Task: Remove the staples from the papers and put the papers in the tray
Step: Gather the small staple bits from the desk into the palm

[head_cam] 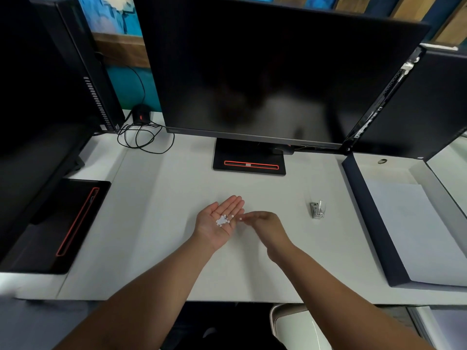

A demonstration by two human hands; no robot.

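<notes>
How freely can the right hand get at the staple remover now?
Likely yes: the staple remover stands alone on the desk just right of the right hand, with nothing between them.

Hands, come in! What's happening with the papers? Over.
Left hand open, palm up, white bits on it. Right hand at the bits, grip unclear. Papers in tray. Staple remover idle on desk; nothing in the way.

It was an office. A wide black flat-screen monitor [265, 72] stood dark on a long white desk [164, 210], a black tower computer [75, 46] beside it with a tangle of thin black cable [145, 137], and another black monitor stand [50, 228] to the left. At the right a dark blue paper tray [366, 218] held plain white sheets [417, 236].
</notes>
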